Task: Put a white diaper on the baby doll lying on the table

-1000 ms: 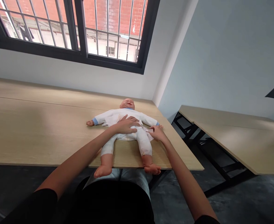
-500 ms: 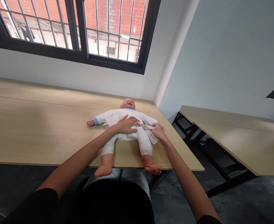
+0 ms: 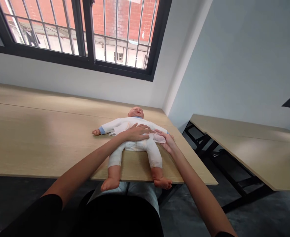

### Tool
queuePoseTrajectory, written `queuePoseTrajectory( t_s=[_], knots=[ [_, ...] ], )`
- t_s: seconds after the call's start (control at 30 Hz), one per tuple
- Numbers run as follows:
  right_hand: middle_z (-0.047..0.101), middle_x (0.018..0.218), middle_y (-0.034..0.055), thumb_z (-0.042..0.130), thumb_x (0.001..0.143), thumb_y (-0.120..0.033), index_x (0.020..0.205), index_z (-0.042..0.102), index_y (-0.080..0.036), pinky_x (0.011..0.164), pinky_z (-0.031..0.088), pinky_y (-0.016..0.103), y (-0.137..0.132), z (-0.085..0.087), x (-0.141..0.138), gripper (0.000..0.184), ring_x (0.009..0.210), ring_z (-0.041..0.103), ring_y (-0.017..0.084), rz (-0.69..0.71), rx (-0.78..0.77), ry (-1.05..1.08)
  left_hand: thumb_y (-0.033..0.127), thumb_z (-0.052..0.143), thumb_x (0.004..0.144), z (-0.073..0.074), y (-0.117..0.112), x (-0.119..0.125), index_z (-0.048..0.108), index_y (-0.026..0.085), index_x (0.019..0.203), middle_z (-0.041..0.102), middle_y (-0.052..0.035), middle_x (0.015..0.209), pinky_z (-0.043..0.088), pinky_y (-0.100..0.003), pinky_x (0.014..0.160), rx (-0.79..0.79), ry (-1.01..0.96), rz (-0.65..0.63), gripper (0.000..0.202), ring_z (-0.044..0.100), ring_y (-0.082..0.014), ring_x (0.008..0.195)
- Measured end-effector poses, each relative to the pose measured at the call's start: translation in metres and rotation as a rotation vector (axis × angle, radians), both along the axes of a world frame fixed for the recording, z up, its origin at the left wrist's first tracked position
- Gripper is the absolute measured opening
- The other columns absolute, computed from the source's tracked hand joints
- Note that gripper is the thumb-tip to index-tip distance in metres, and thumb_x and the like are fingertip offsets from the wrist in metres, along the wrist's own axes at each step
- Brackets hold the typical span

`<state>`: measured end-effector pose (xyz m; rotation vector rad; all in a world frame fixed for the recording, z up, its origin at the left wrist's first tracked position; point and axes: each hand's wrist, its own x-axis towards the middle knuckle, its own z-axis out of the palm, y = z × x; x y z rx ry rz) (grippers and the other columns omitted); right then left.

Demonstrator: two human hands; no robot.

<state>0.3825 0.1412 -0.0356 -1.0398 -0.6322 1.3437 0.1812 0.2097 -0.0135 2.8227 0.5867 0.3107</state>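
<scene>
A baby doll (image 3: 135,112) lies on its back in a white suit with blue cuffs, arms spread and bare feet over the table's front edge. My left hand (image 3: 138,132) rests flat across its belly, fingers stretched out. A thin white cloth (image 3: 120,129) is spread around the doll's middle, and part of it passes under my left hand. At the doll's side, on the right, my right hand (image 3: 168,142) touches the cloth's other end with its fingers extended toward the belly. Its palm is partly turned up, and some fingertips are hard to make out.
The doll lies on a pale wooden table (image 3: 48,141) by a wall with a barred window (image 3: 90,62). Across a gap on the right stands a second wooden table (image 3: 246,141) with black metal legs. My lap is just below the front edge.
My right hand has gone from pinching the cloth's loose end to stretched fingers against it, and that end now lies closer to the doll. My left hand has shifted slightly right.
</scene>
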Motion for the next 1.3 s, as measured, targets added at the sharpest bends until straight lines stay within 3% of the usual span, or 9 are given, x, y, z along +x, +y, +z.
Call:
queuePoseTrajectory(
  t_s=[0.2,0.3,0.5,0.67,0.8,0.9,1.03,1.13,1.3],
  knots=[
    [0.064,0.113,0.0175,0.031,0.088,-0.018,0.105,0.053,-0.008,0.091,0.054,0.039,0.003,-0.005,0.000,0.030,0.098,0.066,0.023,0.002,0.022,0.064,0.047,0.041,0.098,0.007,0.002,0.026,0.055,0.035,0.135,0.052,-0.0049,0.134,0.027,-0.048,0.108,0.027,0.028,-0.034,0.041,0.044,-0.0244,0.126],
    [0.061,0.117,0.0194,0.036,0.084,-0.017,0.109,0.049,-0.008,0.087,0.055,0.035,0.007,-0.011,0.003,0.030,0.098,0.067,0.022,-0.015,0.055,0.013,0.045,0.045,0.098,0.005,0.002,0.030,0.060,0.032,0.131,0.055,-0.0059,0.127,0.030,-0.043,0.106,0.046,0.024,-0.016,0.038,0.048,-0.0239,0.120],
    [0.060,0.120,0.0118,0.056,0.068,-0.014,0.114,0.053,-0.014,0.082,0.053,0.028,0.015,-0.032,0.008,0.047,0.091,0.066,0.017,-0.160,0.205,-0.355,0.047,0.038,0.100,0.004,0.002,0.028,0.071,0.023,0.114,0.058,-0.0069,0.125,0.032,-0.039,0.103,0.078,0.046,0.015,0.043,0.046,-0.0248,0.120],
    [0.064,0.109,0.0124,0.075,0.054,-0.033,0.100,0.064,-0.010,0.075,0.048,0.031,0.019,-0.043,0.011,0.053,0.076,0.059,0.016,-0.156,0.276,-0.696,0.052,0.036,0.099,0.004,0.001,0.024,0.071,0.026,0.113,0.051,-0.0037,0.137,0.030,-0.039,0.107,0.100,0.049,0.030,0.046,0.044,-0.0236,0.125],
    [0.064,0.093,0.0076,0.074,0.056,-0.037,0.084,0.068,-0.011,0.073,0.042,0.030,0.021,-0.040,0.009,0.038,0.073,0.052,0.015,-0.212,0.339,-0.867,0.054,0.035,0.099,0.002,-0.001,0.023,0.071,0.028,0.113,0.047,-0.0019,0.142,0.028,-0.041,0.110,0.110,0.039,0.048,0.046,0.040,-0.0233,0.130],
    [0.059,0.072,0.0044,0.070,0.064,-0.042,0.067,0.058,-0.013,0.068,0.039,0.029,0.022,-0.038,0.011,0.032,0.066,0.048,0.014,-0.302,0.355,-0.890,0.057,0.037,0.097,0.001,-0.001,0.024,0.071,0.027,0.108,0.047,-0.0014,0.142,0.027,-0.043,0.111,0.115,0.028,0.065,0.047,0.040,-0.0234,0.130],
    [0.064,0.079,0.0094,0.065,0.070,-0.056,0.081,0.058,-0.010,0.067,0.046,0.029,0.023,-0.038,0.015,0.047,0.071,0.058,0.018,-0.353,0.337,-0.751,0.057,0.039,0.096,0.000,0.002,0.025,0.070,0.018,0.102,0.051,-0.0072,0.136,0.029,-0.044,0.109,0.126,0.007,0.123,0.050,0.042,-0.0267,0.126],
    [0.066,0.086,0.0124,0.069,0.067,-0.057,0.087,0.061,-0.008,0.071,0.049,0.028,0.022,-0.034,0.014,0.054,0.077,0.061,0.019,-0.359,0.335,-0.677,0.047,0.037,0.098,0.000,0.010,0.027,0.065,0.015,0.100,0.054,-0.0112,0.127,0.032,-0.046,0.105,0.128,-0.014,0.194,0.043,0.044,-0.0282,0.121],
    [0.067,0.080,0.0105,0.073,0.066,-0.050,0.081,0.065,-0.008,0.067,0.048,0.027,0.022,-0.006,-0.001,0.045,0.071,0.060,0.017,-0.353,0.383,-0.707,0.031,0.038,0.097,-0.002,0.030,0.031,0.056,0.013,0.096,0.055,-0.0131,0.116,0.039,-0.043,0.093,0.100,-0.061,0.216,0.025,0.049,-0.0265,0.111]
  ],
)
